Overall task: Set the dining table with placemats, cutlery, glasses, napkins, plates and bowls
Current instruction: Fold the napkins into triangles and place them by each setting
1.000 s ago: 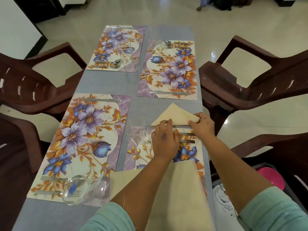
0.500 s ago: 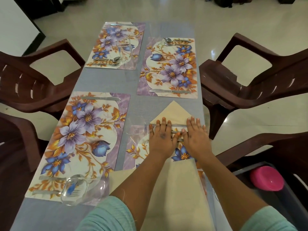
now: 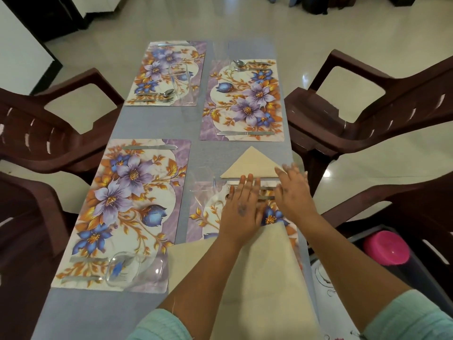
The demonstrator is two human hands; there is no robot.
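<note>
Both hands flat, fingers straight: left hand (image 3: 241, 212) presses cutlery (image 3: 266, 192) on the near-right placemat (image 3: 203, 212); right hand (image 3: 294, 192) beside it, fingertips touching the triangular beige napkin (image 3: 250, 164).

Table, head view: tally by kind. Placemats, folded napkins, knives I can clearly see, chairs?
Placemats: 4 (far left, far right, near left, near right)
Folded triangular napkin: 1
Knives plainly visible: 3 (); other cutlery too blurred or covered
Chairs: 4 ()
Total: 12
</note>
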